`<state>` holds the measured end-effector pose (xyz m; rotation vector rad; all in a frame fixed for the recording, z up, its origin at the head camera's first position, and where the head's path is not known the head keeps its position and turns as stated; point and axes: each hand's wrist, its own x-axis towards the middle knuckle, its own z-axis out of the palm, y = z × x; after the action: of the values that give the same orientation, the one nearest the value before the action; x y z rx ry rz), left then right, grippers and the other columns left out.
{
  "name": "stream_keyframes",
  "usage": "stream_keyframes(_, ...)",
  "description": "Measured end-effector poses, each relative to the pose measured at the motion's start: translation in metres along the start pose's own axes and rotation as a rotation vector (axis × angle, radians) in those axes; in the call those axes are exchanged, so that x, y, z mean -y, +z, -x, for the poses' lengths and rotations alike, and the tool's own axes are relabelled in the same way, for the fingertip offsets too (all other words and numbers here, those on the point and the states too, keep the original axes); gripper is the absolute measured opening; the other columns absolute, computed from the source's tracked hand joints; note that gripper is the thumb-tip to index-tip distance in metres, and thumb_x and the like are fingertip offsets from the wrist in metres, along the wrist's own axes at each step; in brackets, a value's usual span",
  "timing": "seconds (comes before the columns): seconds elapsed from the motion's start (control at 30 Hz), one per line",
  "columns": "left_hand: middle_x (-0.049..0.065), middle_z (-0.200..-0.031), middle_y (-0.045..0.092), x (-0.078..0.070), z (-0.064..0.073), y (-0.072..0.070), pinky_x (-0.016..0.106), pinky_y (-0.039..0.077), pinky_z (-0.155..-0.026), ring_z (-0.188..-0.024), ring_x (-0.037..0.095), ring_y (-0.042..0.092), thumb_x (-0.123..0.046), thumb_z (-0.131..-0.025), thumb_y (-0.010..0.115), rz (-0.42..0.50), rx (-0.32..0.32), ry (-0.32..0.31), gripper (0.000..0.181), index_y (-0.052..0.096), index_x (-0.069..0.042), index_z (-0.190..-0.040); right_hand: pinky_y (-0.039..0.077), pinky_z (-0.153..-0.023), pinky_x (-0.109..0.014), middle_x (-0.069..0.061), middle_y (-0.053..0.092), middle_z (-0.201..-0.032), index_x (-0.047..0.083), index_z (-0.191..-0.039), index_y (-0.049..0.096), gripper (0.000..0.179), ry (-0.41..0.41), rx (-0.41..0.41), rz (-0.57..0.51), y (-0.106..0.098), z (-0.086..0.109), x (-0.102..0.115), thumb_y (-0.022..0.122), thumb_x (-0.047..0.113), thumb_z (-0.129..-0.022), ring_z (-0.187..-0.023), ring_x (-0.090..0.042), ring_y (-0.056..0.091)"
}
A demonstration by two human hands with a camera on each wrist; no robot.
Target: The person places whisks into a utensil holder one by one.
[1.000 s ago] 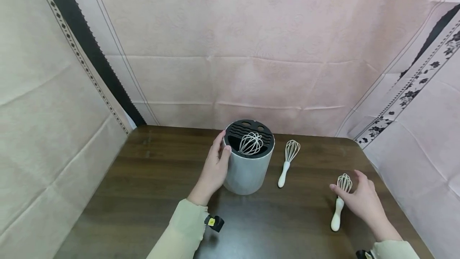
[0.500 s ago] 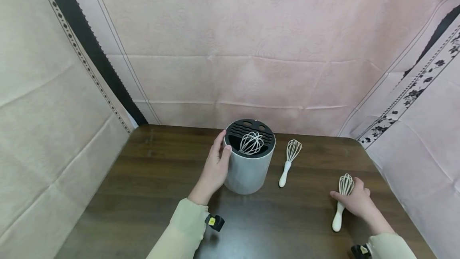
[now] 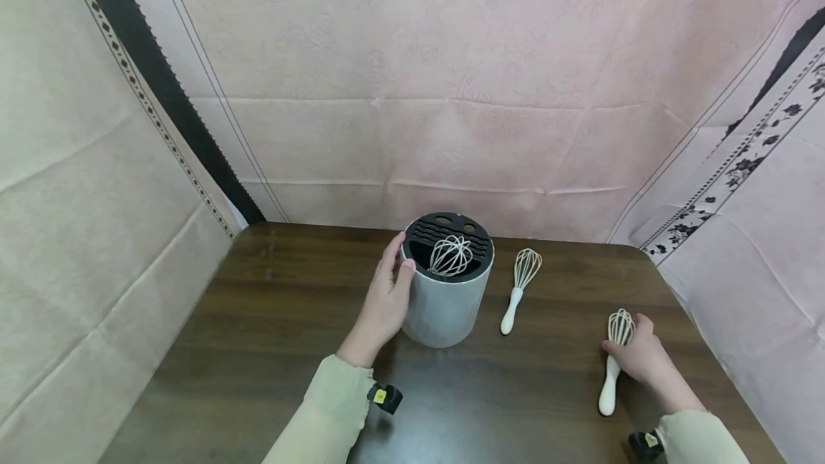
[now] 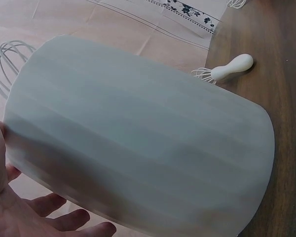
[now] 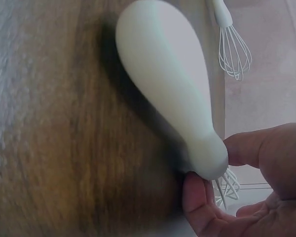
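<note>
A grey cylindrical utensil holder (image 3: 445,310) with a black slotted top stands on the table. My left hand (image 3: 383,299) holds its left side near the rim, thumb in front; in the left wrist view several fingers (image 4: 74,219) lie along its wall. The wires of one whisk (image 3: 451,256) rise from the holder's large opening, its handle hidden. A second white whisk (image 3: 517,288) lies to the right of the holder. Farther right, my right hand (image 3: 641,356) pinches a third whisk (image 5: 170,74) where handle meets wires, thumb and fingers on opposite sides. Its handle lies close to the tabletop.
The dark wooden table (image 3: 283,349) has rounded far corners. Pale creased cloth (image 3: 451,92) hangs behind it and at both sides. Black wrist cameras (image 3: 385,399) sit at both of the person's sleeves.
My right hand has come down onto the right-hand whisk, and its thumb and fingers have closed at the neck. The whisk has shifted very slightly. My left hand stays on the utensil holder.
</note>
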<state>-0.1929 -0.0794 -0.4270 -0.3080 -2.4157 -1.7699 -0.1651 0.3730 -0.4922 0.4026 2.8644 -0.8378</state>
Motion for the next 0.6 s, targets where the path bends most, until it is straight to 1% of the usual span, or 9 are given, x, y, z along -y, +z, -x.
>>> stream_keyframes(0.13, -0.009, -0.154, 0.023, -0.001, 0.001, -0.001, 0.049, 0.036, -0.105, -0.137, 0.020, 0.033, -0.054, -0.101, 0.034, -0.005, 0.004, 0.001, 0.053, 0.018, -0.045, -0.151, 0.035, -0.094, -0.065, -0.055, 0.026, -0.126, -0.021, -0.140, -0.008, 0.099, -0.036, -0.013, -0.012, 0.001, 0.000, 0.002, 0.064, 0.024, -0.089, -0.115, -0.063, 0.035)
stream_keyframes(0.23, -0.009, -0.154, 0.024, -0.002, 0.001, -0.001, 0.049, 0.035, -0.106, -0.137, 0.019, 0.032, -0.053, -0.101, 0.034, -0.006, 0.005, 0.000, 0.051, 0.018, -0.049, -0.149, 0.036, -0.093, -0.064, -0.053, 0.028, -0.127, -0.020, -0.141, -0.006, 0.095, -0.102, -0.042, -0.028, 0.000, 0.003, 0.009, 0.062, 0.021, -0.090, -0.116, -0.061, 0.037)
stream_keyframes(0.3, -0.009, -0.154, 0.024, -0.002, 0.001, -0.001, 0.049, 0.035, -0.106, -0.137, 0.020, 0.032, -0.053, -0.101, 0.035, -0.001, 0.003, 0.001, 0.050, 0.018, -0.050, -0.148, 0.041, -0.090, -0.062, -0.051, 0.033, -0.126, -0.019, -0.142, -0.004, 0.092, -0.155, -0.057, -0.051, -0.003, 0.006, 0.018, 0.062, 0.019, -0.090, -0.114, -0.059, 0.041)
stream_keyframes(0.37, -0.009, -0.154, 0.024, -0.002, 0.001, 0.000, 0.049, 0.035, -0.106, -0.137, 0.020, 0.033, -0.053, -0.101, 0.035, -0.001, 0.002, 0.001, 0.051, 0.018, -0.048, -0.149, 0.047, -0.084, -0.057, -0.047, 0.040, -0.123, -0.018, -0.143, 0.001, 0.089, -0.211, -0.078, -0.069, -0.008, 0.010, 0.030, 0.063, 0.018, -0.090, -0.111, -0.056, 0.047)
stream_keyframes(0.43, -0.010, -0.154, 0.024, -0.002, 0.001, 0.000, 0.049, 0.035, -0.105, -0.136, 0.019, 0.033, -0.053, -0.101, 0.034, -0.004, 0.002, 0.000, 0.052, 0.019, -0.047, -0.150, 0.052, -0.074, -0.048, -0.042, 0.048, -0.116, -0.015, -0.145, 0.006, 0.085, -0.270, -0.097, -0.113, -0.013, 0.015, 0.045, 0.064, 0.016, -0.090, -0.099, -0.048, 0.057)
stream_keyframes(0.5, -0.010, -0.154, 0.024, -0.001, 0.001, 0.000, 0.049, 0.035, -0.105, -0.137, 0.019, 0.033, -0.053, -0.101, 0.034, -0.005, 0.002, 0.003, 0.053, 0.019, -0.044, -0.151, 0.055, -0.064, -0.039, -0.036, 0.054, -0.110, -0.011, -0.146, 0.011, 0.082, -0.345, -0.122, -0.175, -0.019, 0.019, 0.060, 0.065, 0.012, -0.090, -0.087, -0.036, 0.064)
stream_keyframes(0.6, -0.010, -0.154, 0.023, -0.001, 0.000, -0.001, 0.049, 0.035, -0.106, -0.137, 0.019, 0.032, -0.053, -0.101, 0.034, -0.005, 0.003, 0.005, 0.053, 0.019, -0.045, -0.151, 0.054, -0.058, -0.030, -0.029, 0.057, -0.105, -0.003, -0.149, 0.014, 0.079, -0.462, -0.162, -0.292, -0.027, 0.026, 0.084, 0.066, 0.006, -0.090, -0.075, -0.019, 0.066)
